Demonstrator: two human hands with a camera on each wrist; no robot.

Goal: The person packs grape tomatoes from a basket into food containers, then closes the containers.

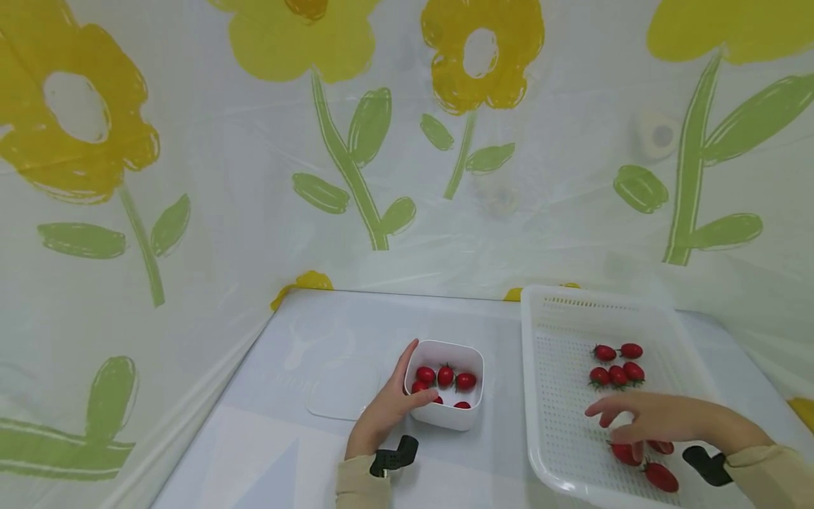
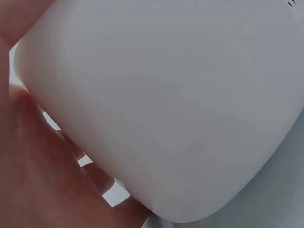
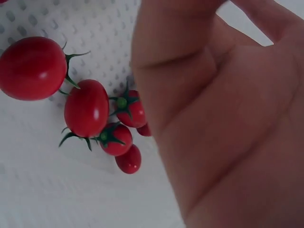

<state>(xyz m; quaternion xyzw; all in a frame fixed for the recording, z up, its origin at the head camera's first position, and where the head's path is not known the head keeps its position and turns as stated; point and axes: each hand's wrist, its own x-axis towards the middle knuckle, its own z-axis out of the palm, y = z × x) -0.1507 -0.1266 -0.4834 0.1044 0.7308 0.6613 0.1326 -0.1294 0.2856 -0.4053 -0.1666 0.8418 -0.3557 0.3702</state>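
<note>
L hand (image 1: pixel 389 404) is gripping the box (image 1: pixel 445 418), left of the basket (image 1: pixel 559 424); R hand (image 1: pixel 655 417) is hanging half-open over toms (image 1: pixel 661 478) at basket's near end, apparently holding nothing, contact unclear. Risks: R hand nudging, sending toms rolling; L hand pressing unevenly, tipping box.

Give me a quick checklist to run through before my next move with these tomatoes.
1. Left grip on the white container: ok, thumb over the rim, fingers along the side.
2. Container open at the top: ok, tomatoes show inside.
3. All its contents in view: not ok, the left thumb and near wall hide some.
4. Right grip over the basket: ok.
5. Right fingers touching the tomato just beneath them: cannot tell.
6. Lid-like piece out of the way: ok, apparently flat on the table, left of the container.
</note>
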